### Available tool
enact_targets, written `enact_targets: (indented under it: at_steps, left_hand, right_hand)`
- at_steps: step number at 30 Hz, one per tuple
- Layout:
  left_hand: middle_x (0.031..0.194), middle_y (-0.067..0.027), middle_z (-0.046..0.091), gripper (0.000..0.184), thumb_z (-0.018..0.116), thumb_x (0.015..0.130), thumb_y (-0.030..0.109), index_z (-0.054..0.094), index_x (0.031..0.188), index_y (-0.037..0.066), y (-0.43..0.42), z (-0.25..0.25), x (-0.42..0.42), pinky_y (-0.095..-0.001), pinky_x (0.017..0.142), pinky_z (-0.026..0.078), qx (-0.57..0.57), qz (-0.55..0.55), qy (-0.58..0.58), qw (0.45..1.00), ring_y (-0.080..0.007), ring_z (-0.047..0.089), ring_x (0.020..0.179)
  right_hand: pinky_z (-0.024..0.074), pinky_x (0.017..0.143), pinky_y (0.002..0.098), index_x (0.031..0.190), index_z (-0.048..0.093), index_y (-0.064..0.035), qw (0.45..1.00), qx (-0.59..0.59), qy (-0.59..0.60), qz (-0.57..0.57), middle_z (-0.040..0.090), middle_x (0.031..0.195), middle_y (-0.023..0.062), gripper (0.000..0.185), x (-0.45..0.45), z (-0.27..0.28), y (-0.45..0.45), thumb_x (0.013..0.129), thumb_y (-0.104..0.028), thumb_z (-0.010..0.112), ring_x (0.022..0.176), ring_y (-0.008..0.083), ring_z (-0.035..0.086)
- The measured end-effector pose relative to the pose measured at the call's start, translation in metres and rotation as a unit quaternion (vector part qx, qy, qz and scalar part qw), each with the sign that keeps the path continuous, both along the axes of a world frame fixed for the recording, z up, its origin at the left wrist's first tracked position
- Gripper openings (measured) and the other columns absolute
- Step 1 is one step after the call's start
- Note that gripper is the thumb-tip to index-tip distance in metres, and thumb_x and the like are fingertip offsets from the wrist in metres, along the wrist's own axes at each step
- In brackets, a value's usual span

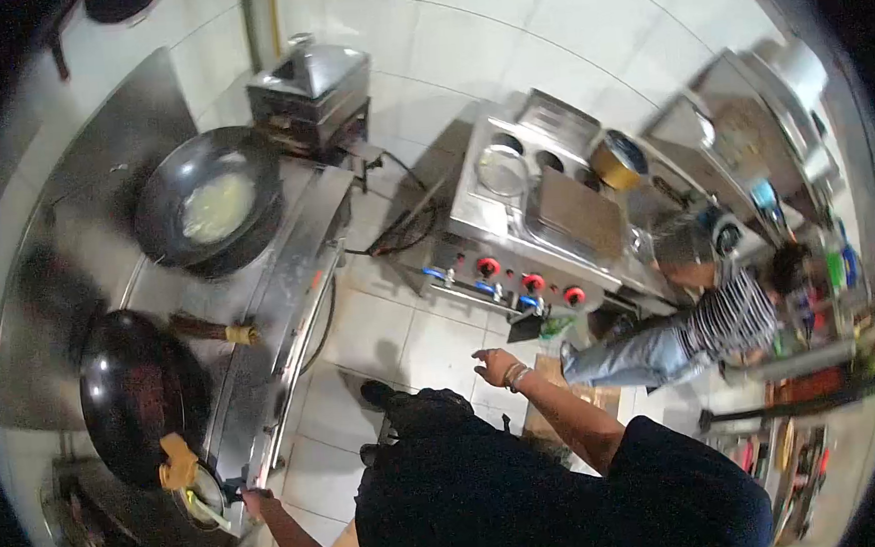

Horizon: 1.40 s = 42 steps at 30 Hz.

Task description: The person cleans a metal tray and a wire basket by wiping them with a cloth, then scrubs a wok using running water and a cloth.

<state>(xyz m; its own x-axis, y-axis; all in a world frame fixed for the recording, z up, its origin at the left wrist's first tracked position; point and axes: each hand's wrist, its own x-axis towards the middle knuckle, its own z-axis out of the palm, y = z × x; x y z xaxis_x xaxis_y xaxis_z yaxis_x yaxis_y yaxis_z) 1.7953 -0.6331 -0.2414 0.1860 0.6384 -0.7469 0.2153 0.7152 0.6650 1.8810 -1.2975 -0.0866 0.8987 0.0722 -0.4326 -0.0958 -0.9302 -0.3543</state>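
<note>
At the stove's front edge, my left hand (pixel 258 501) is closed around the black handle of a small pan (pixel 207 496). A pale strip lies across this pan, and a tan cloth (pixel 178 462) sits against its far side. Right behind it is a dark wok (pixel 136 382). Farther up the stove, a second wok (pixel 177 194) contains a pale yellowish mass. My right hand (pixel 496 367) hangs over the tiled floor, holding nothing, with its fingers apart. A bracelet circles that wrist.
A bundled brush (pixel 216 329) lies on the steel stove top (pixel 234 386) between the woks. Across the aisle stands a steel cooker (pixel 502 260) with red knobs and a brown pot (pixel 619 159). A person in a striped top (pixel 726 316) works at the right. A metal fryer (pixel 311 91) stands by the wall.
</note>
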Motion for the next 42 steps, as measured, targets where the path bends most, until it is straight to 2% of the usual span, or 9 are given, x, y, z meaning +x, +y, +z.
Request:
enact_targets:
  at_steps: [3,6,14,17,23,28,33,38,42]
  left_hand:
    - [0.069,-0.0077,0.058,0.039,0.068,0.082,0.041,0.060,0.085,0.003,0.013,-0.037,-0.028,-0.0319,0.043,0.042,0.131,0.080,0.028,0.988,-0.0200,0.051,0.050]
    - [0.061,-0.0092,0.056,0.033,0.068,0.082,0.031,0.058,0.082,0.000,-0.017,-0.020,-0.057,-0.0333,0.039,0.040,0.395,-0.103,0.174,0.896,-0.0204,0.049,0.046]
    - [0.048,-0.0064,0.049,0.020,0.066,0.084,0.016,0.056,0.074,0.002,-0.092,0.044,-0.162,-0.0321,0.031,0.028,0.257,-0.100,-0.054,0.960,-0.0155,0.038,0.033]
    - [0.048,-0.0060,0.048,0.023,0.066,0.083,0.016,0.054,0.068,0.002,-0.116,0.076,-0.184,-0.0336,0.033,0.029,0.303,-0.253,0.084,0.915,-0.0165,0.039,0.033]
    - [0.047,-0.0061,0.045,0.031,0.065,0.081,0.016,0.049,0.061,0.000,-0.175,0.171,-0.161,-0.0366,0.036,0.034,0.192,-0.395,0.057,0.897,-0.0173,0.040,0.032]
    - [0.053,-0.0061,0.050,0.025,0.068,0.078,0.014,0.053,0.066,-0.002,-0.245,0.227,-0.101,-0.0356,0.044,0.037,0.323,-0.548,-0.035,0.771,-0.0173,0.047,0.044]
    - [0.053,0.0006,0.050,0.011,0.065,0.081,0.006,0.056,0.075,0.003,-0.333,0.257,-0.032,-0.0279,0.039,0.036,0.181,-0.617,-0.174,0.746,-0.0080,0.046,0.043]
    - [0.055,-0.0042,0.056,0.021,0.069,0.079,0.013,0.056,0.074,-0.001,-0.446,0.294,0.022,-0.0318,0.045,0.043,0.125,-0.690,-0.175,0.691,-0.0122,0.052,0.047]
    - [0.069,-0.0089,0.064,0.019,0.070,0.076,0.011,0.061,0.086,-0.003,-0.558,0.258,0.049,-0.0333,0.061,0.049,0.193,-0.726,-0.249,0.611,-0.0169,0.061,0.065]
  right_hand:
    - [0.0494,0.088,0.0447,0.117,0.061,-0.0052,0.998,0.003,-0.008,-0.058,0.065,0.105,0.0229,0.038,-0.071,0.007,-0.010,0.084,-0.025,0.061,0.099,0.0391,0.062]
    - [0.0498,0.087,0.0445,0.117,0.061,-0.0052,0.991,-0.032,0.036,-0.122,0.066,0.104,0.0223,0.039,-0.119,0.048,0.001,0.085,-0.026,0.061,0.098,0.0391,0.062]
    - [0.0498,0.087,0.0447,0.117,0.061,-0.0058,0.995,-0.009,0.022,-0.096,0.066,0.105,0.0216,0.040,-0.168,0.078,0.038,0.084,-0.027,0.062,0.096,0.0382,0.063]
    - [0.0504,0.086,0.0445,0.116,0.062,-0.0056,0.998,0.017,0.009,-0.066,0.067,0.102,0.0199,0.040,-0.144,0.089,0.062,0.083,-0.028,0.062,0.093,0.0375,0.064]
    - [0.0540,0.075,0.0384,0.112,0.066,-0.0095,0.980,0.173,0.023,0.095,0.070,0.088,0.0157,0.032,-0.103,0.118,0.148,0.087,-0.029,0.062,0.080,0.0312,0.068]
    - [0.0509,0.085,0.0356,0.120,0.062,-0.0085,0.939,0.247,0.153,0.184,0.067,0.108,0.0144,0.044,-0.097,0.122,0.186,0.091,-0.042,0.058,0.095,0.0278,0.066]
    - [0.0467,0.087,0.0277,0.125,0.057,-0.0025,0.838,0.529,0.112,-0.070,0.067,0.108,0.0068,0.043,-0.093,0.133,0.162,0.095,-0.033,0.058,0.095,0.0122,0.059]
    - [0.0450,0.073,0.0203,0.100,0.063,-0.0027,0.763,0.615,0.068,-0.187,0.061,0.089,-0.0060,0.023,-0.070,0.137,0.072,0.094,-0.025,0.062,0.082,0.0013,0.052]
    - [0.0459,0.057,0.0229,0.092,0.063,-0.0024,0.786,0.533,-0.098,-0.296,0.062,0.075,-0.0024,0.024,-0.059,0.160,-0.013,0.090,-0.026,0.066,0.065,0.0038,0.053]
